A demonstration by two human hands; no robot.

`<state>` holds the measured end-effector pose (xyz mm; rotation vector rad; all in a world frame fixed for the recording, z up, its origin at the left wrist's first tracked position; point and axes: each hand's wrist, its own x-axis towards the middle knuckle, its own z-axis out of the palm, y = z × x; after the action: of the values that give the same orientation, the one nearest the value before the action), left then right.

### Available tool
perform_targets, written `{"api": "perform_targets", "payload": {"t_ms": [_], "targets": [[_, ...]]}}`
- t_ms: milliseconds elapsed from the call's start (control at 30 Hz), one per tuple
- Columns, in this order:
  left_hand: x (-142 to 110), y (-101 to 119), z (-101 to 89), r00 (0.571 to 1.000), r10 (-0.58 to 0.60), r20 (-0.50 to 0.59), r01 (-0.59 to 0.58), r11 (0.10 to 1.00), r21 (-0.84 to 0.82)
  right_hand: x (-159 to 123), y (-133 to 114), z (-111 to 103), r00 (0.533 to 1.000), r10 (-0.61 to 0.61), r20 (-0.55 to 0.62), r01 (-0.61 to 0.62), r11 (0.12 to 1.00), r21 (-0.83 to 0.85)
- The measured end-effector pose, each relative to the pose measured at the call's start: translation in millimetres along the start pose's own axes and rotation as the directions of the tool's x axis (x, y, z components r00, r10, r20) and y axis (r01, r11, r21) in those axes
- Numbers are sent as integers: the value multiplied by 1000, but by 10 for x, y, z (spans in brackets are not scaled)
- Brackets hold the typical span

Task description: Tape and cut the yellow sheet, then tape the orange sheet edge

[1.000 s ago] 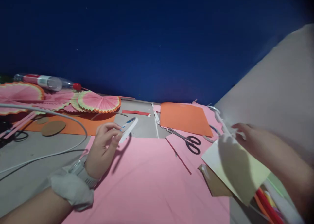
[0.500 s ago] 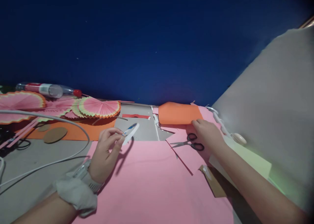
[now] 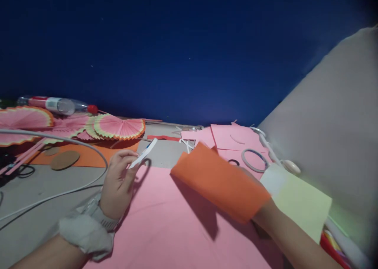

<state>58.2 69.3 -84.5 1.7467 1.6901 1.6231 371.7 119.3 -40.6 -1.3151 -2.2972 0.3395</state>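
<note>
My left hand (image 3: 119,182) pinches a white roll of tape (image 3: 143,154) with blue on its inner side, tilted up above the pink sheet (image 3: 165,222). My right hand (image 3: 264,210) grips an orange sheet of paper (image 3: 220,182), lifted over the pink sheet and casting a shadow on it. Its fingers are mostly hidden behind the orange paper. The scissors are almost wholly covered; only part of a dark handle loop (image 3: 234,162) shows.
Pleated pink paper fans (image 3: 119,126) and a plastic bottle (image 3: 60,105) lie back left, near a cardboard disc (image 3: 65,160) and a white cable (image 3: 99,153). Right are pink offcuts (image 3: 236,135), another tape ring (image 3: 251,167), a pale yellow sheet (image 3: 307,198) and a computer mouse (image 3: 291,166).
My right hand came from the yellow sheet to the orange paper, took hold of it and lifted it toward me. My left hand kept the tape roll, shifting slightly left and turning it.
</note>
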Motion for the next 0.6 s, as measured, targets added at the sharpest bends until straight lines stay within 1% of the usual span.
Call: {"api": "perform_targets", "payload": {"t_ms": [67, 133, 233, 300, 367, 433, 500, 600], "targets": [[2, -9, 7, 1000, -12, 1, 12, 1000, -4, -78, 5, 40, 999, -25, 25, 24, 998, 52], [8, -13, 15, 1000, -14, 3, 14, 1000, -6, -138, 43, 65, 994, -109, 29, 106, 990, 89], [20, -3, 23, 1000, -13, 1, 13, 1000, -12, -202, 115, 71, 965, -259, -28, 261, 962, 81], [26, 8, 26, 1000, -20, 1, 20, 1000, -18, -235, 148, 58, 955, -282, -86, 287, 956, 52], [26, 12, 27, 999, -34, 6, 34, 999, -31, -263, 165, 38, 970, -208, -127, 218, 973, 73], [20, 5, 28, 999, -47, 18, 48, 998, -47, -283, 172, 24, 988, -76, -133, 96, 985, 147], [12, -8, 30, 998, -55, 28, 57, 997, -58, -293, 178, 22, 990, 26, -139, 5, 976, 217], [8, -17, 36, 999, -48, 21, 49, 998, -47, -291, 199, 27, 981, 117, -153, -72, 959, 276]]}}
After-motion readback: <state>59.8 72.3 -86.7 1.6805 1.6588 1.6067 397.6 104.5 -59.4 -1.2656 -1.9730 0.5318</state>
